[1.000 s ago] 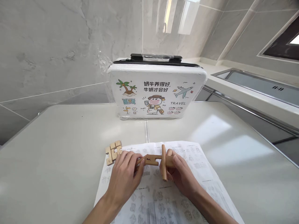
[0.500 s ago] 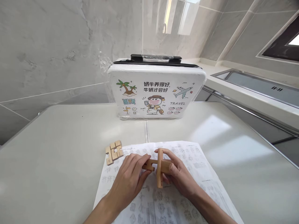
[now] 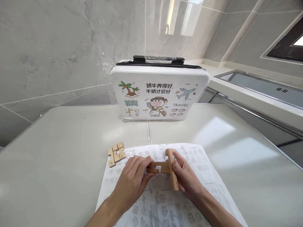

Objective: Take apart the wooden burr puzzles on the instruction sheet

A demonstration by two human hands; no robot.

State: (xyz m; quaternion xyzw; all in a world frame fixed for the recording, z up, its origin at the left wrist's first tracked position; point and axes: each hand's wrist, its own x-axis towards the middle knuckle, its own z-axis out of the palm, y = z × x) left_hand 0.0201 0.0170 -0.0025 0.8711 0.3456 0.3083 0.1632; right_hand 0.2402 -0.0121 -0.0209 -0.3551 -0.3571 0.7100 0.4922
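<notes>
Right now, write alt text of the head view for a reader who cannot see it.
The left hand and right hand hold a notched wooden piece and a wooden bar set crosswise to it, above a printed sheet on a white table. Wooden blocks lie at the sheet's far-left corner; behind stands a white case with travel drawings, wrapped in clear plastic.

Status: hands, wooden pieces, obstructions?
Left hand gripping notched wooden piece. Right hand holding wooden bar across it. Block cluster apart from both hands, nothing blocking.

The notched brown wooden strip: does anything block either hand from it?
Nothing visible separates the left hand from the strip it grips. Toward the right hand, which holds it, a long brown wooden bar crosses the strip.
</notes>
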